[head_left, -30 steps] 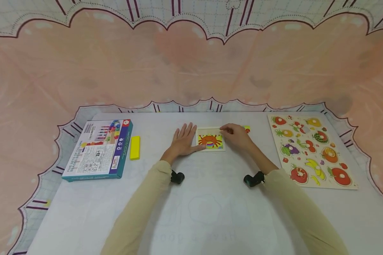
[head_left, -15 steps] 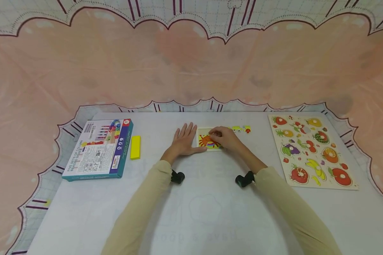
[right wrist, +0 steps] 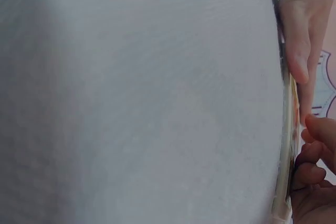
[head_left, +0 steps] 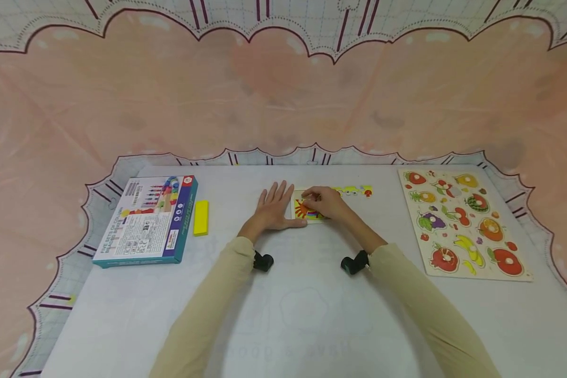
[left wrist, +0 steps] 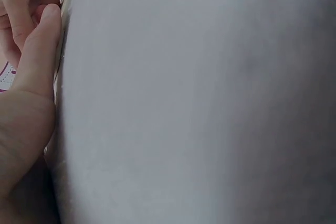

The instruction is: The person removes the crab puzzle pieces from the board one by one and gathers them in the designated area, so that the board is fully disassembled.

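My left hand [head_left: 276, 210] lies flat at the left side of a small framed puzzle board [head_left: 298, 194], fingers spread. Its thumb rests along the board's near edge; the left wrist view shows this thumb [left wrist: 42, 45] at the rim. An orange crab picture [head_left: 301, 210] fills the board's lower part. Over the board's upper part is my right hand [head_left: 328, 202], fingers curled and thumb near the fingertips. I cannot tell whether a piece is between them. Behind it a row of small yellow-green puzzle pieces [head_left: 354, 190] lies on the table, one with a red mushroom-like shape.
A boxed set [head_left: 144, 220] lies at the left, with a yellow block [head_left: 200, 218] beside it. On the right lies a wooden fruit puzzle board [head_left: 463, 226]. The white table [head_left: 283, 278] ends at a scalloped cloth border [head_left: 312, 154] at the back.
My right hand has moved left from the board's right corner over its upper part, covering much of the crab and uncovering more of the piece row. The left hand stays in place.
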The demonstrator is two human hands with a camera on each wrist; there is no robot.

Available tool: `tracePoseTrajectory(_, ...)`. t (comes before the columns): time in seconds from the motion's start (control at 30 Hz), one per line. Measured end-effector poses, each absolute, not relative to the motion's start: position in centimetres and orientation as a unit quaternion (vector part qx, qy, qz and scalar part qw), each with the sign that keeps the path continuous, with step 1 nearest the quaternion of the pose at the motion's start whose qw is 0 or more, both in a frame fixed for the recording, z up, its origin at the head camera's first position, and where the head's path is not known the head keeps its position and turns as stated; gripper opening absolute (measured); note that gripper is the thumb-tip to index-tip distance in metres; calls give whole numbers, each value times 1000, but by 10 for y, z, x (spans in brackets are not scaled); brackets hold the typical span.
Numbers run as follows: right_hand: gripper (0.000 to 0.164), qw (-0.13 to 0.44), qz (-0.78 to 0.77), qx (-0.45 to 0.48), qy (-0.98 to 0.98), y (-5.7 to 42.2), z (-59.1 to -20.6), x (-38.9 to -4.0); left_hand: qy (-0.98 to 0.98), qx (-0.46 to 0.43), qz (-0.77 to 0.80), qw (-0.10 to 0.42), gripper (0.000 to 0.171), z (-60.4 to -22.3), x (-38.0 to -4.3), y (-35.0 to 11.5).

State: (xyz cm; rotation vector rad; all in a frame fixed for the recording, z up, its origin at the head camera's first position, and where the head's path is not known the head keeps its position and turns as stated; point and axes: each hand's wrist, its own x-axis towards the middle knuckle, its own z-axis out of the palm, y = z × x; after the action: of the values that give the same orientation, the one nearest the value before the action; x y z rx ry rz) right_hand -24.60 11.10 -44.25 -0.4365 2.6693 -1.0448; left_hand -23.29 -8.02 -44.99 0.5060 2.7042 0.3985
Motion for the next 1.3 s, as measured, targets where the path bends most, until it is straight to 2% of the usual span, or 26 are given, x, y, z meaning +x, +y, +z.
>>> tracePoseTrajectory(0.43,28,119,-356,-170,911,109,-448,-249,958,174,131,186,112,-449,-234,-79)
tracePoseTrajectory(1.3,28,142,-327,-153,922,100,-446,-241,959,175,124,186,111,-448,-233,-78)
